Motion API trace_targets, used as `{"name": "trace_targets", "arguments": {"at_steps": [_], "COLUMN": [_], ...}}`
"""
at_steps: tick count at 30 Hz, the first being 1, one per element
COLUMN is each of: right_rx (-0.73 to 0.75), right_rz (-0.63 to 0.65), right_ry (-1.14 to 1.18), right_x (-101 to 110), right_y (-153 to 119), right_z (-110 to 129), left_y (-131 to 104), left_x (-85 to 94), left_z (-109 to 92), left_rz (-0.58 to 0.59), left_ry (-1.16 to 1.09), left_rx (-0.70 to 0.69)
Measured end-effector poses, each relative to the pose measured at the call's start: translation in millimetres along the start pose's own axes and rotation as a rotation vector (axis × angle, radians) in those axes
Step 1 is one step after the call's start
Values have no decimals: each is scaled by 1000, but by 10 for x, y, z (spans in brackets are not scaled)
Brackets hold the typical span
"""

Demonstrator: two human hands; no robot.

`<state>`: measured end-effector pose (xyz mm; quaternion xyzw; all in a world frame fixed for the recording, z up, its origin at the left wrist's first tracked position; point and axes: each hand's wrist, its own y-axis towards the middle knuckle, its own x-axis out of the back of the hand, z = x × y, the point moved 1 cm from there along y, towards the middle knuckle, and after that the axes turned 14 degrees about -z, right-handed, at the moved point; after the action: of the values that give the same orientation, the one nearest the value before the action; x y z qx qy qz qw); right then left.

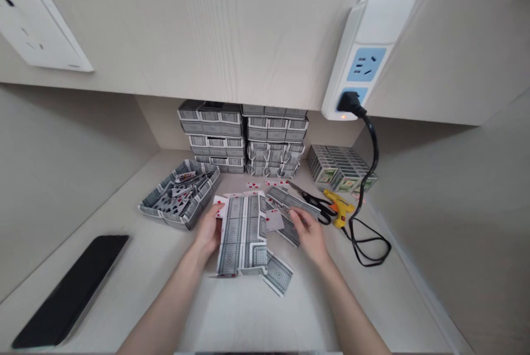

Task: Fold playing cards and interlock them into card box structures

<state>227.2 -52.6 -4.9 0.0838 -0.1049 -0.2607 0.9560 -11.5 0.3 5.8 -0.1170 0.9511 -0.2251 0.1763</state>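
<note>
My left hand (210,229) grips the left edge of a box made of playing cards (235,233), its patterned grey card backs facing up. To the right of it, my right hand (307,228) has its thumb and fingers closed at the edge of a playing card (273,220) with red marks on its face. Under and beside that hand lie loose folded card strips (292,199). A single card (278,274) rests back side up by the box's lower right corner. The fingertips of my left hand are partly hidden behind the box.
At left stand an open card tray (188,221) holding loose cards and a black flat case (72,289). Stacked card boxes (275,130) fill the back. Scissors (317,200), a yellow glue gun (342,208), card packs (337,167) and a black cable (375,145) from a power strip (364,57) are at right.
</note>
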Motion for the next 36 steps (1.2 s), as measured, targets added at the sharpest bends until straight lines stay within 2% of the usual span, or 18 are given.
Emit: {"name": "trace_targets", "arguments": {"at_steps": [2,4,7,11,16,22,24,26,28,30,32,34,36], "right_rx": [255,381,431,364,249,265,270,266,250,199,119,30,-69], "right_rz": [-107,-149,-164,-160,-241,-272,-261,-242,-230,-225,-231,-246,-219], "right_ry": [-324,-546,-745,-918,-949,-780,-659,-552,-478,-418,-340,-227,-76], "right_x": [97,165,198,147,122,194,202,195,183,176,175,173,159], "right_y": [95,159,195,186,174,192,197,192,177,163,158,161,159], "right_z": [-100,-189,-259,-254,-222,-242,-238,-211,-167,-125,-102,-94,-83], "left_y": [31,58,82,81,117,162,90,-36,-177,-292,-360,-396,-424], "left_x": [22,32,26,5,27,95,86,54,10,-32,-68,-92,-111], "left_z": [4,28,67,94,112,79,28,-48,-129,-196,-226,-218,-200], "left_rz": [-115,-212,-237,-181,-205,-346,-394,-434,-382,-253,-61,147,280], "left_ry": [-7,61,216,352,569,634,689,792,897,1023,1240,1476,1655], "left_rx": [-95,-225,-382,-443,-562,-714,-849,-1096,-1317,-1386,-1284,-1111,-993]}}
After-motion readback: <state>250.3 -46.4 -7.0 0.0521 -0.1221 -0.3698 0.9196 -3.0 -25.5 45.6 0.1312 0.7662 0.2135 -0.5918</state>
